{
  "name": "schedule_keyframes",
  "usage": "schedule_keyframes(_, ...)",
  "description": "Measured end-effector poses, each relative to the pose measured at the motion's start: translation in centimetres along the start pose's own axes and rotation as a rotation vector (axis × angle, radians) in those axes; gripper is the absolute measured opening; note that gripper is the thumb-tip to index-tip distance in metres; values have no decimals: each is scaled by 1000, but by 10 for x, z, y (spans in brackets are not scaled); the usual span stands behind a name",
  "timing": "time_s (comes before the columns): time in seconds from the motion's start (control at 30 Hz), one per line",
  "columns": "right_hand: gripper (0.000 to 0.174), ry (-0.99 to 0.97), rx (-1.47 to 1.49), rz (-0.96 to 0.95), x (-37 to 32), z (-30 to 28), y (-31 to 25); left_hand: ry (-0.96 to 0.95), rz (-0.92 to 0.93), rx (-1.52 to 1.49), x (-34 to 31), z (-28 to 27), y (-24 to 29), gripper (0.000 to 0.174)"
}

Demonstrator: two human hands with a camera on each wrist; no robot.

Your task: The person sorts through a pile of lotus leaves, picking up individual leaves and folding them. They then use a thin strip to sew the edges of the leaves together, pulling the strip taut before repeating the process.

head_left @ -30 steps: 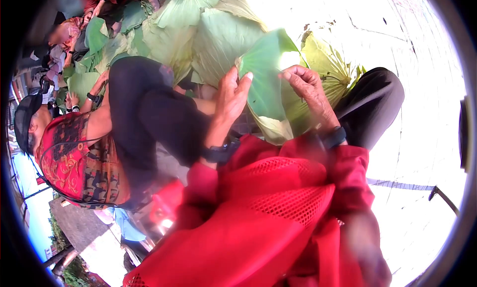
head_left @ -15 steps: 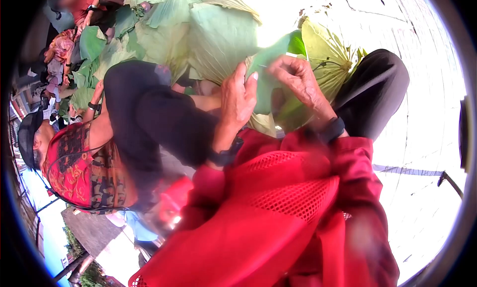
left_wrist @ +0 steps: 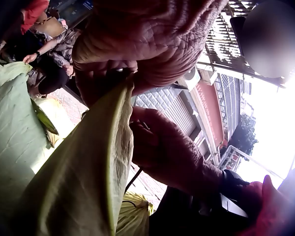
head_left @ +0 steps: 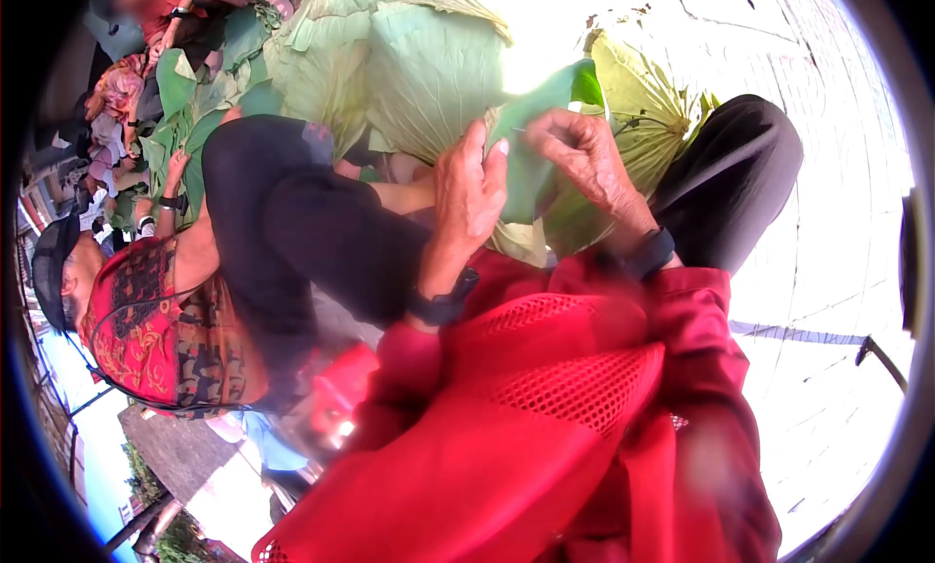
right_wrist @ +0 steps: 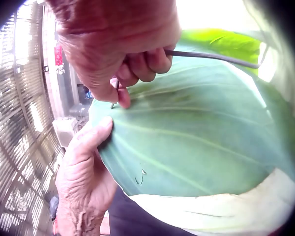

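Between my hands stands a green lotus leaf (head_left: 521, 178), its underside pale in the left wrist view. My left hand (head_left: 467, 188) pinches its edge, thumb (right_wrist: 105, 123) on the leaf face and fingers behind. Close by, my right hand (head_left: 584, 159) has its fingers curled around a thin dark strand (right_wrist: 206, 55). One end pokes out below the fingertips, right over the leaf near my left thumb; the other trails off across the leaf. Whether this end passes through the leaf, I cannot tell.
A yellowish lotus leaf (head_left: 638, 95) lies by my right knee (head_left: 735, 164). More large leaves (head_left: 429, 76) are spread ahead. At the left a person in a black cap (head_left: 54, 256) sits close, with other people beyond. Pale paving (head_left: 828, 222) lies to the right.
Over the second my right hand moved left toward my left hand, and the leaf shows narrower in the head view. During the last half second both hands have hardly moved.
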State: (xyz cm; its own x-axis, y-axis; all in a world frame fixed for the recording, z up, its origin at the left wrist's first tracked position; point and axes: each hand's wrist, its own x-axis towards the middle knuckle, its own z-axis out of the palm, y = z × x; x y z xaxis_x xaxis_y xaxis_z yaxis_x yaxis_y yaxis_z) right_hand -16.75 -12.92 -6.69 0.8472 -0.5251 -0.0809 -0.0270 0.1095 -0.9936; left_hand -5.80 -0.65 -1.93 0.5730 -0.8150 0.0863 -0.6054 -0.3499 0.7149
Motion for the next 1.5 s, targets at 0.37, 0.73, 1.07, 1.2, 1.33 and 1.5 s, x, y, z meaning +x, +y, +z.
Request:
schedule_keyframes(0.37, 13, 13, -75, -29, -2, 0, -1, 20, 57, 51, -2, 7, -4, 11)
schedule_keyframes(0.73, 9, 40, -257, -151, -4, 0, -6, 59, 215, 157, -3, 10, 4, 19)
schedule_keyframes(1.07, 11, -48, -250, -128, -4, -7, -9, -10, 230, 168, -8, 9, 2, 25)
schedule_keyframes(1.2, 12, -33, -285, -118, -9, -6, -13, -24, 269, 235, -11, 14, 0, 27)
schedule_keyframes(1.33, 12, -2, -226, -53, -13, -4, -11, -56, 239, 257, -16, 20, 10, 29)
schedule_keyframes(1.5, 12, 8, -225, -85, -11, -7, 3, -111, 173, 214, -15, 16, 14, 30)
